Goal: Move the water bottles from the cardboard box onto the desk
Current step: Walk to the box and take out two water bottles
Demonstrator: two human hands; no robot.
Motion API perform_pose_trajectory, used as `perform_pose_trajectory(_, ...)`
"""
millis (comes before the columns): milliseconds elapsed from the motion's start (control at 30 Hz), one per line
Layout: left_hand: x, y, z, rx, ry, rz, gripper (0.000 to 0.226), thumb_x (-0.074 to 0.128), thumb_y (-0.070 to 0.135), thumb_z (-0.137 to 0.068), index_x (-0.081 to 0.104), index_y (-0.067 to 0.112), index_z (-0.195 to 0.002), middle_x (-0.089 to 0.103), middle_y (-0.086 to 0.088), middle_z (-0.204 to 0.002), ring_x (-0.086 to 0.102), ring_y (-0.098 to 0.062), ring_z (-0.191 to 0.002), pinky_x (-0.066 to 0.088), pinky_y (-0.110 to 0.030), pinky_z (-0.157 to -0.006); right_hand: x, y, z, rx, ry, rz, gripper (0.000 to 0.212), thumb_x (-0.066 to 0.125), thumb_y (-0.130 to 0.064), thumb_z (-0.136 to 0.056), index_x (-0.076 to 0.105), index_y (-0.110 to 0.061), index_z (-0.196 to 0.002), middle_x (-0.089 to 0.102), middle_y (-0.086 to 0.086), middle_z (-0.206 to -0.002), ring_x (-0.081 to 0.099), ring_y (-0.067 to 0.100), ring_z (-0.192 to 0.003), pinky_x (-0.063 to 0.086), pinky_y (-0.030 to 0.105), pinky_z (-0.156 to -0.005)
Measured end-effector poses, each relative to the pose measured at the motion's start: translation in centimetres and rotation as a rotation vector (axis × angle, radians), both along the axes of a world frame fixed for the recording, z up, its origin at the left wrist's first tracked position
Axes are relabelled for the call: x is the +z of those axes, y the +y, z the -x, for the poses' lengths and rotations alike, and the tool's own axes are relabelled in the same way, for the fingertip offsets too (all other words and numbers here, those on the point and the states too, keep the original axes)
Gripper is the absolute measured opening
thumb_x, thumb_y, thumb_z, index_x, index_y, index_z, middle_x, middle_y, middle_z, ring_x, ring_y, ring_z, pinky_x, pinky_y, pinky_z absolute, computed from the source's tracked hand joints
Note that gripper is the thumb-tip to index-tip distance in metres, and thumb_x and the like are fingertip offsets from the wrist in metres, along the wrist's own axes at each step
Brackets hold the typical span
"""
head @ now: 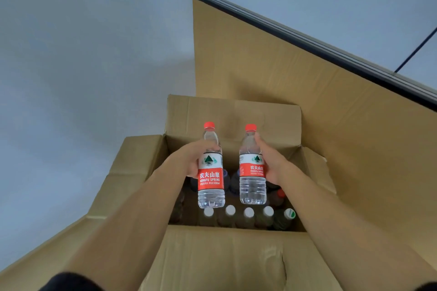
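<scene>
Both hands up over the open cardboard box (pixel 227 255), each holding one water bottle. Left hand (pixel 192 158) grips the left bottle (pixel 211 172) from its left side at label height, fingers curled round behind it, thumb side toward the camera. Right hand (pixel 272 163) grips the right bottle (pixel 251 168) from its right side, fingertips reaching up to the shoulder of the bottle, palm against the label. Both bottles are upright, clear, full, red caps, red and white labels, side by side with a gap between them, bases above the box opening and not touching anything below. Left one sits slightly nearer the camera and lower in the frame. Inside the box, a row of white-capped bottles (pixel 248 212) along the near wall, one with a green and white cap (pixel 289 214) at the right end, a red-capped one (pixel 281 193) just behind that, and darker bottles further back, partly hidden by the two being held. Box flaps are folded outward on all sides. A tall brown panel (pixel 307 106) with a dark top edge stands right of the box, touching or just beside the right flap; cannot tell which. Pale floor (pixel 82 78) to the left. Desk is not in view.
</scene>
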State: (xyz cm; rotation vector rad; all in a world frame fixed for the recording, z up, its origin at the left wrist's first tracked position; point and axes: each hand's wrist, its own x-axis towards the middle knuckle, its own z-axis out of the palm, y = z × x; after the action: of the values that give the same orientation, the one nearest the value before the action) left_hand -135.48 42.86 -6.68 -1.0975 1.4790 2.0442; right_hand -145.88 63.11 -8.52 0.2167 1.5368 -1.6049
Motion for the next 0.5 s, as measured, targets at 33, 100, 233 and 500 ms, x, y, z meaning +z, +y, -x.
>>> perform_pose_trajectory(33, 0.0, 0.3, -0.3, 0.037, 0.034, 0.027, 0.050, 0.083, 0.028, -0.081, 0.059, 0.004, -0.117, 0.073, -0.015, -0.075, 0.072, -0.028, -0.061, 0.061, -0.042, -0.061, 0.1, -0.1, 0.0, 0.029, 0.009, -0.007, 0.075, 0.061, -0.070, -0.084, 0.061, -0.009, -0.128, 0.072, 0.019, -0.106, 0.070, 0.031, -0.091, 0.055, 0.050, -0.097)
perform_pose_trajectory(100, 0.2, 0.9, -0.7, 0.134, 0.073, 0.087, 0.054, 0.084, 0.037, -0.080, 0.061, 0.004, -0.115, 0.073, -0.014, -0.073, 0.071, -0.026, -0.058, 0.061, -0.040, -0.060, 0.3, -0.1, -0.1, 0.084, 0.013, -0.006, 0.073, 0.058, -0.070, -0.086, 0.062, -0.009, -0.126, 0.073, 0.017, -0.101, 0.071, 0.029, -0.086, 0.057, 0.046, -0.092)
perform_pose_trajectory(233, 0.9, 2.7, -1.5, 0.245, 0.072, 0.113, 0.056, 0.077, 0.050, -0.085, 0.057, 0.009, -0.117, 0.072, -0.016, -0.086, 0.071, -0.029, -0.061, 0.061, -0.043, -0.063, 0.9, 0.3, -0.2, 0.195, 0.015, 0.015, 0.074, 0.054, -0.072, -0.087, 0.063, -0.007, -0.121, 0.072, 0.016, -0.097, 0.071, 0.027, -0.082, 0.057, 0.042, -0.086)
perform_pose_trajectory(500, 2.4, 5.6, -6.0, 0.460, 0.131, 0.068, 0.053, 0.068, 0.047, -0.093, 0.057, 0.005, -0.125, 0.073, -0.021, -0.100, 0.072, -0.035, -0.081, 0.060, -0.052, -0.083, 2.8, -0.8, -2.4, 0.411, -0.004, 0.092, 0.048, 0.070, -0.045, -0.090, 0.058, -0.008, -0.118, 0.072, 0.012, -0.083, 0.071, 0.025, -0.069, 0.060, 0.038, -0.071)
